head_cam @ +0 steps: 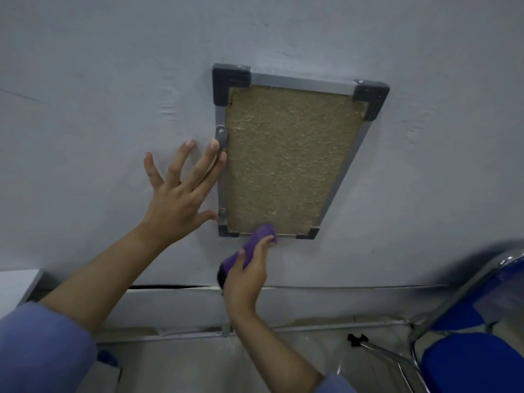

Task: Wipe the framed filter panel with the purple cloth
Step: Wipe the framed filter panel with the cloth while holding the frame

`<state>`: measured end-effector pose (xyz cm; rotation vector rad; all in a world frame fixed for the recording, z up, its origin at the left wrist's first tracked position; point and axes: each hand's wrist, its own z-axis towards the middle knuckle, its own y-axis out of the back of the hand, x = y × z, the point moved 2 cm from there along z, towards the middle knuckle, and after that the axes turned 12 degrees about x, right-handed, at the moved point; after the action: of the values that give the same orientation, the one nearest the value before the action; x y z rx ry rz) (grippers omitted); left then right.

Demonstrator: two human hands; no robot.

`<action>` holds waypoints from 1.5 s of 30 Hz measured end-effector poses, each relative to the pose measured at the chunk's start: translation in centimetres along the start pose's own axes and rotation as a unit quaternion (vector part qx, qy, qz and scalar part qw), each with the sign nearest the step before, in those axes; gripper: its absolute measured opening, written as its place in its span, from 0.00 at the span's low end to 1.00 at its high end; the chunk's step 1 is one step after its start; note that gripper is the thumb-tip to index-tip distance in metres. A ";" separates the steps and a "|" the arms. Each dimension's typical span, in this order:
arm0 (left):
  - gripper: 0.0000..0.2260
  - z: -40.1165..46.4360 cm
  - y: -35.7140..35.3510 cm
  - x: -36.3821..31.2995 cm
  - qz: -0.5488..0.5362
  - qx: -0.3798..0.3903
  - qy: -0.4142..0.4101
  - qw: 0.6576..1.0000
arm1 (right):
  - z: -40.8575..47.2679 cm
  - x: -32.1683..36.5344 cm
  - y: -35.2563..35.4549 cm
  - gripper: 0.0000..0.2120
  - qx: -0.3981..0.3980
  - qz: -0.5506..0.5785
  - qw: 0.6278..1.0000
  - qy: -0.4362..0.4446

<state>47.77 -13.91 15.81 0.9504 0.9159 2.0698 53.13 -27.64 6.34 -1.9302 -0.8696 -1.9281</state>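
The framed filter panel [289, 157] is fixed flat on a pale wall, with a tan fibrous mat inside a metal frame and dark plastic corners. My left hand [181, 191] lies spread against the wall, its fingertips touching the frame's left rail. My right hand [248, 275] grips the rolled purple cloth [259, 241]. The cloth's tip presses on the bottom edge of the panel, over the lower rail. A dark end sticks out under my right hand.
A blue chair [476, 336] with chrome legs stands at the lower right, close to my right arm. A metal rail [312, 326] runs along the base of the wall. A white ledge [17, 282] sits at the left edge.
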 end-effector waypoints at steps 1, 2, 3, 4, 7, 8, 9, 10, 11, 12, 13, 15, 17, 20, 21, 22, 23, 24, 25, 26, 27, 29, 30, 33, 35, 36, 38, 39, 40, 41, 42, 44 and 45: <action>0.59 0.0 0.0 0.0 0.001 -0.003 0.000 1.000 | -0.6 0.0 -1.0 0.31 0.032 -0.003 0.999 0.011; 0.59 0.0 0.0 0.0 0.003 -0.007 -0.001 1.000 | -1.3 0.1 -1.8 0.30 0.063 -0.006 0.998 0.025; 0.59 0.0 0.0 0.0 0.006 -0.011 -0.002 1.000 | -1.8 0.2 -2.3 0.30 0.091 -0.006 0.995 0.035; 0.59 0.0 0.1 0.0 0.009 -0.015 -0.002 1.000 | -2.2 0.2 -2.5 0.30 0.112 0.000 0.993 0.035; 0.57 -0.1 0.3 0.1 0.025 -0.030 -0.004 0.999 | -2.4 0.4 -0.9 0.26 0.142 0.049 0.989 -0.010; 0.55 -0.1 0.3 0.2 0.030 -0.037 -0.006 0.999 | -2.4 0.6 0.2 0.25 0.147 0.076 0.986 -0.032; 0.53 -0.1 0.2 0.3 0.032 -0.044 -0.008 0.998 | -2.3 0.8 1.3 0.24 0.154 0.108 0.981 -0.053; 0.50 -0.1 0.2 0.4 0.035 -0.053 -0.011 0.998 | -2.2 1.0 2.5 0.22 0.160 0.147 0.973 -0.073; 0.46 -0.1 0.2 0.4 0.039 -0.064 -0.013 0.997 | -2.1 1.3 3.7 0.21 0.160 0.188 0.965 -0.088; 0.42 -0.1 0.2 0.5 0.045 -0.076 -0.012 0.996 | -2.0 1.5 5.0 0.20 0.150 0.223 0.959 -0.095; 0.38 0.0 0.2 0.5 0.054 -0.086 -0.012 0.995 | -1.9 1.8 6.3 0.19 0.132 0.249 0.955 -0.096; 0.32 0.0 0.2 0.7 0.067 -0.109 -0.013 0.992 | -1.8 2.6 8.6 0.18 0.080 0.261 0.959 -0.075; 0.29 0.1 0.5 0.9 0.072 -0.147 -0.020 0.986 | -1.8 3.9 10.0 0.20 0.022 0.210 0.977 0.012; 0.28 0.6 1.8 1.3 0.063 -0.201 -0.028 0.977 | -2.1 7.1 10.6 0.22 -0.058 0.004 0.957 0.284; 0.27 0.9 2.2 1.4 0.067 -0.208 -0.023 0.976 | -1.6 7.6 10.4 0.22 -0.070 -0.103 0.914 0.386; 0.27 1.2 2.7 1.7 0.071 -0.208 -0.015 0.976 | -0.6 7.4 9.9 0.21 -0.068 -0.215 0.850 0.476; 0.27 1.5 3.0 1.9 0.073 -0.203 -0.007 0.976 | 0.6 6.9 9.3 0.19 -0.069 -0.313 0.777 0.542; 0.28 1.7 3.5 2.2 0.073 -0.195 -0.002 0.978 | 2.0 6.5 8.6 0.19 -0.061 -0.374 0.728 0.571; 0.28 2.1 3.7 2.5 0.071 -0.184 0.000 0.980 | 3.2 6.2 7.9 0.21 -0.054 -0.421 0.700 0.574; 0.29 2.3 4.0 2.8 0.073 -0.173 0.001 0.982 | 4.1 5.8 7.1 0.25 -0.050 -0.463 0.681 0.565; 0.29 2.5 4.1 2.9 0.078 -0.166 0.001 0.983 | 4.8 5.4 6.5 0.28 -0.050 -0.501 0.667 0.550; 0.31 2.8 4.1 2.7 0.088 -0.158 0.006 0.983 | 5.7 4.5 5.6 0.30 -0.056 -0.540 0.645 0.538; 0.32 2.9 3.9 2.5 0.093 -0.157 0.011 0.983 | 6.0 4.4 5.4 0.29 -0.058 -0.541 0.641 0.541; 0.35 3.3 3.5 1.9 0.103 -0.159 0.019 0.982 | 6.2 5.0 5.0 0.27 -0.036 -0.494 0.654 0.571; 0.35 3.5 3.2 1.8 0.106 -0.164 0.024 0.980 | 6.2 5.2 4.6 0.24 -0.015 -0.455 0.674 0.581; 0.35 3.5 3.1 1.8 0.106 -0.167 0.026 0.980 | 6.2 5.1 4.5 0.23 -0.008 -0.445 0.681 0.582; 0.35 3.5 3.0 1.6 0.104 -0.169 0.026 0.980 | 6.3 4.7 4.5 0.21 0.018 -0.438 0.682 0.585; 0.35 3.5 2.9 1.6 0.104 -0.169 0.026 0.980 | 6.4 4.2 4.4 0.20 0.037 -0.441 0.672 0.594; 0.35 3.5 2.9 1.6 0.103 -0.169 0.026 0.980 | 6.5 3.5 4.3 0.20 0.060 -0.454 0.655 0.602; 0.35 3.5 2.9 1.6 0.101 -0.169 0.026 0.980 | 6.5 2.6 4.1 0.19 0.080 -0.472 0.632 0.609; 0.36 3.5 2.9 1.7 0.099 -0.168 0.026 0.980 | 6.6 1.7 3.9 0.19 0.098 -0.487 0.613 0.614; 0.36 3.4 3.0 1.6 0.102 -0.165 0.029 0.981 | 6.6 -0.3 3.3 0.19 0.121 -0.513 0.588 0.613; 0.36 3.4 3.0 1.7 0.104 -0.163 0.031 0.981 | 6.4 -1.3 3.2 0.19 0.131 -0.528 0.578 0.608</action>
<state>48.86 -13.10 20.42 0.8365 0.4983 2.3463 60.21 -26.65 5.29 0.6181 -1.6642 -2.5959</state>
